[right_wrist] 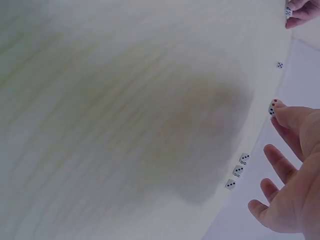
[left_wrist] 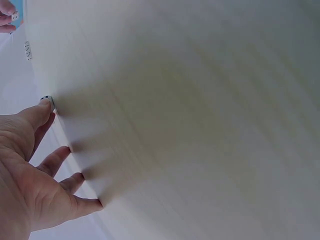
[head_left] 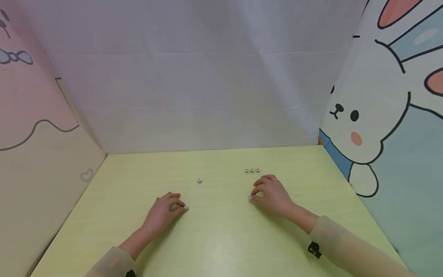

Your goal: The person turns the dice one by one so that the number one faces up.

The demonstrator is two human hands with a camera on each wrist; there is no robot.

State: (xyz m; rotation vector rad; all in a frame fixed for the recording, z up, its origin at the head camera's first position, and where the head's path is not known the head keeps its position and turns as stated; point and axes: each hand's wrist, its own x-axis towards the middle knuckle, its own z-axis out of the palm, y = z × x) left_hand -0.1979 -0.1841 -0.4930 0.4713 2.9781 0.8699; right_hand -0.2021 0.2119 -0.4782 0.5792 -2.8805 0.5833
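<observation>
My left hand (head_left: 162, 213) pinches a small white die (head_left: 186, 207) between thumb and forefinger, at the left of the table. In the left wrist view its other fingertips reach down to the surface by the die (left_wrist: 48, 101). On the right, my right hand (head_left: 273, 196) holds another white die (head_left: 250, 197) between thumb and forefinger; red and dark pips show on this die (right_wrist: 273, 108) in the right wrist view. Beyond that hand, three dice (head_left: 252, 170) sit in a row. A single die (head_left: 199, 181) lies between the hands, farther back than both held dice.
The pale yellow table (head_left: 218, 238) meets a white cloth backdrop (head_left: 207, 96) at its far edge. A panel with a cartoon rabbit (head_left: 367, 123) stands along the right, and a pink and cream panel (head_left: 38, 173) along the left.
</observation>
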